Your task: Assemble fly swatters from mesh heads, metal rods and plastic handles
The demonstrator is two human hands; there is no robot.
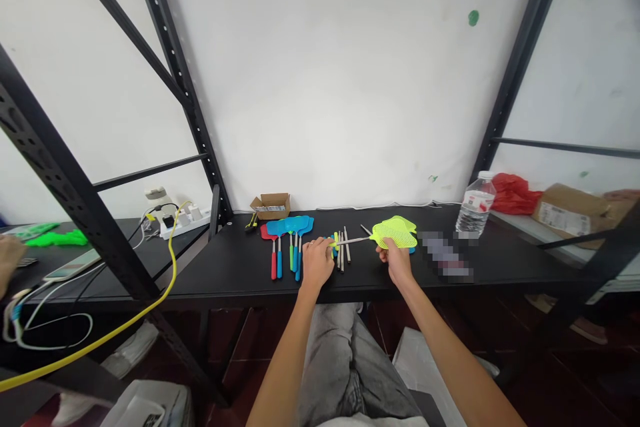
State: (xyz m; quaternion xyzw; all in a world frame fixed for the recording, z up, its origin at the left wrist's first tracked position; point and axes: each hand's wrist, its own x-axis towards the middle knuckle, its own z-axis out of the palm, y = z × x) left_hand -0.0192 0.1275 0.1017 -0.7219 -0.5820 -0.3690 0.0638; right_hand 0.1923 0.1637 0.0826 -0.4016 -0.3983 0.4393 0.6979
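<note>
A yellow-green fly swatter (384,235) lies crosswise between my hands over the black table. My left hand (318,263) is closed around its handle, mostly hidden by the fingers. At the other end, my right hand (397,263) pinches the perforated head. Loose metal rods (347,245) rest on the table between the hands, with handle pieces partly hidden beside my left hand. To the left lie several blue fly swatters (295,225) and a red one (267,233), heads pointing away. More yellow-green and blue heads seem to lie under the one I hold.
An open cardboard box (271,205) stands against the wall. A water bottle (476,205) and a blurred item (444,255) are on the right. Dark metal posts (167,47) frame the table. A yellow cable (173,267) hangs at left, where another person's hand (10,257) shows.
</note>
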